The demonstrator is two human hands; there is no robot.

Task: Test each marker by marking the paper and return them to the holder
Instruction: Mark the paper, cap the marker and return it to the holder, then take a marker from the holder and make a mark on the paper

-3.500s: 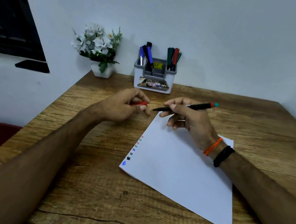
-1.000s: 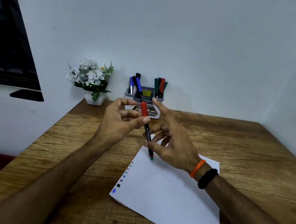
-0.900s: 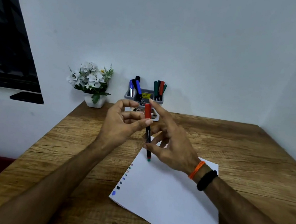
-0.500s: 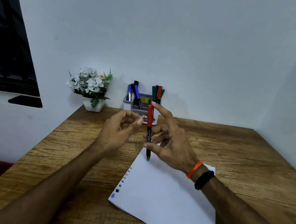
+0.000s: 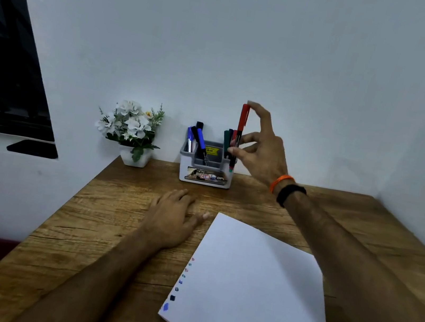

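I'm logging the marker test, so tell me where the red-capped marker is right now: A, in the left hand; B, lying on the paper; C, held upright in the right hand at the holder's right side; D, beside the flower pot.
C: the right hand pinches the red-capped marker upright at the marker holder, by its right compartment; the left hand lies on the table holding nothing.

I sat at a wooden table (image 5: pixel 124 219) with a strong grain, pushed into a corner of plain white walls (image 5: pixel 252 42). A dark window (image 5: pixel 1 66) filled the left side. White flowers in a small white pot (image 5: pixel 134 155) stood by the wall. The light was dim.
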